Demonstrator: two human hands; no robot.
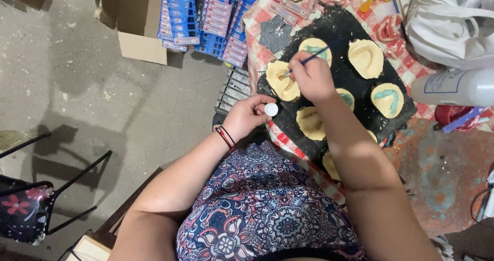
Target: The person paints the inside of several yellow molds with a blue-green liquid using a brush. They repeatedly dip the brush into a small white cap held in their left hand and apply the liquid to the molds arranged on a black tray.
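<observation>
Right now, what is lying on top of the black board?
On the black board lie pale yellow moulds, some with teal paint. The right hand brushes one with a thin brush; the forearm covers others.

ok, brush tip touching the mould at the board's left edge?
Touching. The head view shows the brush, held in the right hand, with its tip lying on the yellow mould, no gap visible.

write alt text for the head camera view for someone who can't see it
Seen from above, a person's right hand holds a thin blue brush to a pale yellow mould on a black board, among several more moulds. Their left hand holds a small white cap at the board's edge.
</observation>
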